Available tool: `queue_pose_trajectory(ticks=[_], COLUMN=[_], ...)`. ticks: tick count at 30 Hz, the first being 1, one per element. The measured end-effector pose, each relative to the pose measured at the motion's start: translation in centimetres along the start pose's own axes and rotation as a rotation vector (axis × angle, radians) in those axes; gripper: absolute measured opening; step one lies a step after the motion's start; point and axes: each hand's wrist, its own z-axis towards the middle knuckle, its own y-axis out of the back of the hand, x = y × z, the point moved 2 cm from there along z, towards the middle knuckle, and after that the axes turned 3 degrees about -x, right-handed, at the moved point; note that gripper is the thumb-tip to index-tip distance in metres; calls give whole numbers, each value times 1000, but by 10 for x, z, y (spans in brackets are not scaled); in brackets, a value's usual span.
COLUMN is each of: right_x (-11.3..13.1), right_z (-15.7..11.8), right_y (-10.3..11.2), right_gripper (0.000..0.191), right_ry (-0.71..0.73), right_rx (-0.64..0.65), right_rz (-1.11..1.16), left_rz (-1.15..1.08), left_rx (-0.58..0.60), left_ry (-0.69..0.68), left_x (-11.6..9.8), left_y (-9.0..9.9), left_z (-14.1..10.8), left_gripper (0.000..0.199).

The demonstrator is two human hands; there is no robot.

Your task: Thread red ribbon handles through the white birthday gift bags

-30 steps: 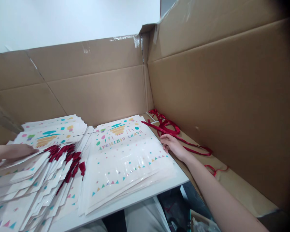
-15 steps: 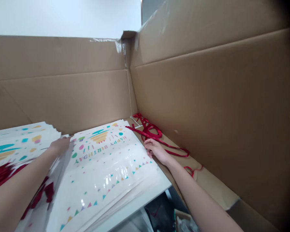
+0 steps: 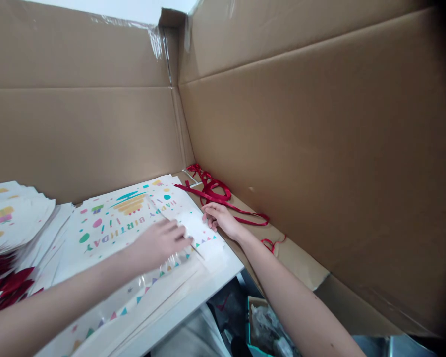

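Note:
My left hand lies on the glossy middle of a white printed "Happy Birthday" gift bag, at the top of a stack. Its fingertips are at a thin straight strip, whose material I cannot tell. My right hand rests at the bag's far edge, close to a loose white sheet or film. A tangle of dark red ribbon lies just beyond that hand. More printed bags with red ribbon handles are piled at the far left.
A tall corrugated cardboard wall runs along the right and back, with a cardboard base strip beside the white table edge. Below the table on the right sits a small box with crumpled contents.
My left hand has moved off the left pile onto the top bag near my right hand. The right hand stays at the far edge. The view has swung, shifting everything left and up.

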Motion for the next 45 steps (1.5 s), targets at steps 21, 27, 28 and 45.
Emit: queue_pose_trajectory(ticks=[21,27,28,45], right_x=[3,6,7,8], right_z=[5,4,3,3], right_y=[11,12,12,11], right_gripper=[33,33,34,43], right_ry=[-12,-49,-52,11], right_rx=[-209,-233,-228,-194], right_rz=[303,376,375,345], left_rz=[-284,-182,-151,-74], left_rx=[-212,20,45,-233], left_ry=[404,328,334,575], left_x=[57,85,85,150], left_y=[-63,-102,-105,-10], left_z=[98,126,130,113], left_gripper=[36,52,53,35])
